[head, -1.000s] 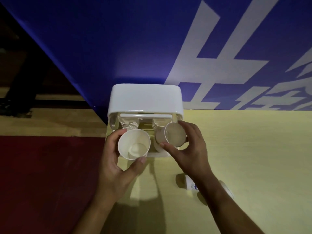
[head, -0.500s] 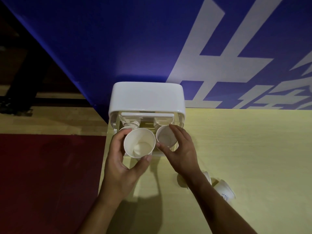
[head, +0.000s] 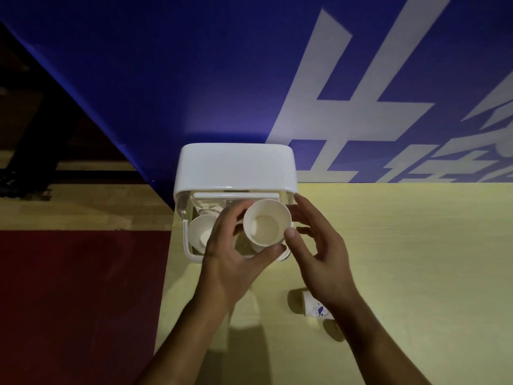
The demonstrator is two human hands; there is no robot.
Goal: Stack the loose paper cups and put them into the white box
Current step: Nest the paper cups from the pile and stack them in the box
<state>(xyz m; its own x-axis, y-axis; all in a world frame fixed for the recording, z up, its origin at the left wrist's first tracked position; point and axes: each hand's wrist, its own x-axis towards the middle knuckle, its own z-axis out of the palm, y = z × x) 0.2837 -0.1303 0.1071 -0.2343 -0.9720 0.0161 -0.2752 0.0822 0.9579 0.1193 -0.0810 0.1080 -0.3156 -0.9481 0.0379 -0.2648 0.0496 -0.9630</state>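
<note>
The white box (head: pixel 236 168) stands at the table's far left corner, its front compartment open towards me. My left hand (head: pixel 230 259) grips a white paper cup (head: pixel 266 222) by its rim and wall, mouth up, over the right half of that compartment. Another paper cup (head: pixel 200 232) sits mouth up in the left half. My right hand (head: pixel 322 251) hovers just right of the held cup with relaxed fingers, its thumb tip near the rim, holding nothing. A loose printed paper cup (head: pixel 316 308) lies on its side on the table, partly hidden by my right wrist.
Clear plastic cups (head: pixel 206 208) show deeper inside the box under its lid. A blue wall with white lettering (head: pixel 361 101) rises right behind the box. The yellow table (head: pixel 416 259) stretches to the right; its left edge drops to a red floor (head: pixel 83 287).
My left hand carried its cup from the left side to the right side of the box opening. My right hand let go of its cup and drew back to the right.
</note>
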